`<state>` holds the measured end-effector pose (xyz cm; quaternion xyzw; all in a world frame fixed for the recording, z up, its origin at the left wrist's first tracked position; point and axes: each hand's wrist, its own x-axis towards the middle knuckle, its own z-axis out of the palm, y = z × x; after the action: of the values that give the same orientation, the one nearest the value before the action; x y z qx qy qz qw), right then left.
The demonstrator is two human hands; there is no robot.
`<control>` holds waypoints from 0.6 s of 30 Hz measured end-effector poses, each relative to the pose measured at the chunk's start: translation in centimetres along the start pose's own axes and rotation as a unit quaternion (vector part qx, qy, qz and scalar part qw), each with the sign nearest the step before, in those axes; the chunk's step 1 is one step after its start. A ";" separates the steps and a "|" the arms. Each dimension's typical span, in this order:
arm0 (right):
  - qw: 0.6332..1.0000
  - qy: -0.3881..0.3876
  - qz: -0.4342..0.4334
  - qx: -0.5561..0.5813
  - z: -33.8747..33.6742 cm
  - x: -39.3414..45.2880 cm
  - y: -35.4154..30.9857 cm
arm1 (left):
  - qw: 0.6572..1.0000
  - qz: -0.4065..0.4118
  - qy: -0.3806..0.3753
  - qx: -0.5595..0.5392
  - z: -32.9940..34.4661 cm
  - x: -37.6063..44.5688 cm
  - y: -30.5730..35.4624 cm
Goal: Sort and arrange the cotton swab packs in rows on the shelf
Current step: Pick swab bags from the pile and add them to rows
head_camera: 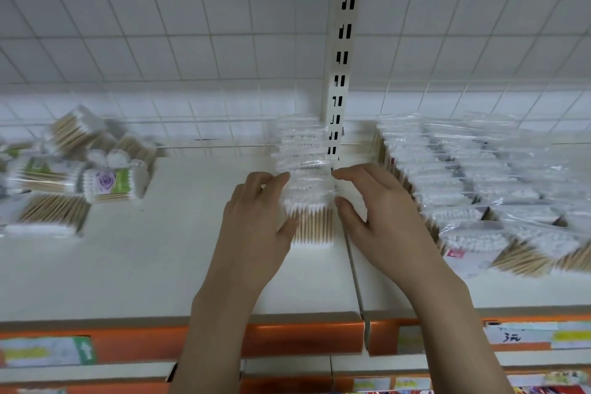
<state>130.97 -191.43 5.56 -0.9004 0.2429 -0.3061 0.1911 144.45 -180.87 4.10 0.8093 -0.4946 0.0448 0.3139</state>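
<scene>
Hands (315,211) flank upright swab-pack row (305,169), touching.

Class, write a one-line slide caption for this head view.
Both hands, left hand and right hand, square a row of cotton swab packs on the shelf.
</scene>
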 end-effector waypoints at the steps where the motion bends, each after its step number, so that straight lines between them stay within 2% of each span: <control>1: 1.000 0.000 -0.001 -0.001 0.1 0.2 -0.3 | 1.000 0.001 0.001 0.002 -0.3 0.0 -0.3; 8: 1.000 0.001 -0.014 -0.012 2.5 1.7 -4.0 | 1.000 -0.017 0.013 0.014 -4.0 -0.9 -4.5; 18: 0.997 -0.058 -0.052 0.014 10.8 6.1 -12.3 | 0.994 -0.096 0.028 0.050 -11.7 -2.2 -15.5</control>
<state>146.13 -182.76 6.47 -0.9252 0.1799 -0.2666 0.2014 158.96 -167.80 5.42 0.8661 -0.4026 0.0613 0.2898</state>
